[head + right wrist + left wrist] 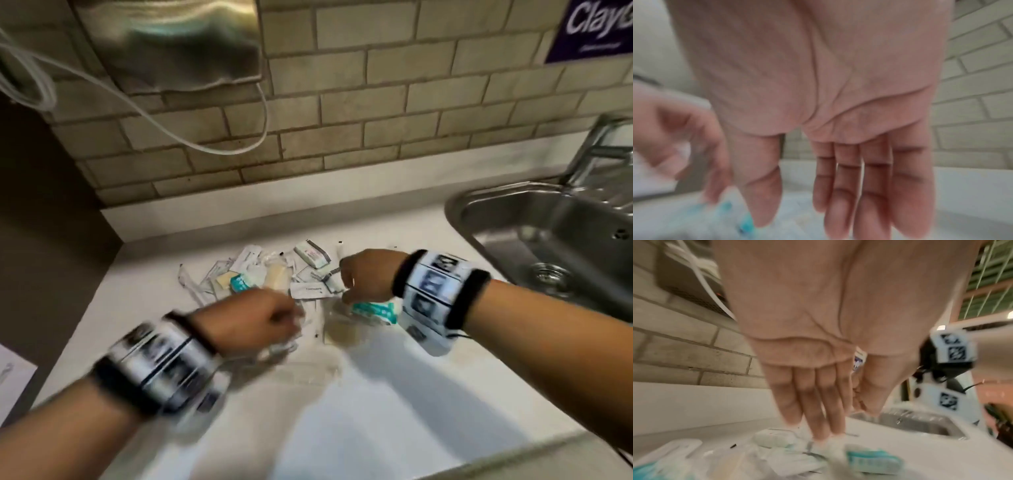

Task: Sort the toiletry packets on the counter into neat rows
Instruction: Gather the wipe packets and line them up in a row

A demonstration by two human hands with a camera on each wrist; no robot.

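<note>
Two hands work over one loose heap of toiletry packets [274,274] on the white worktop [342,411], left of the steel sink [548,233]. Packets are mostly white or clear sachets, overlapping and unsorted; two carry teal print [375,310], and one white sachet shows small dark lettering, too blurred to read. Your left hand [246,318] hovers at the heap's near edge, fingers straight, grip released. Your right hand [370,277] reaches in beside the teal packet, fingers extended, grip released. Behind: beige brick tile wall [376,102], a purple sign [592,27] reading "Clay…", cut off.
</note>
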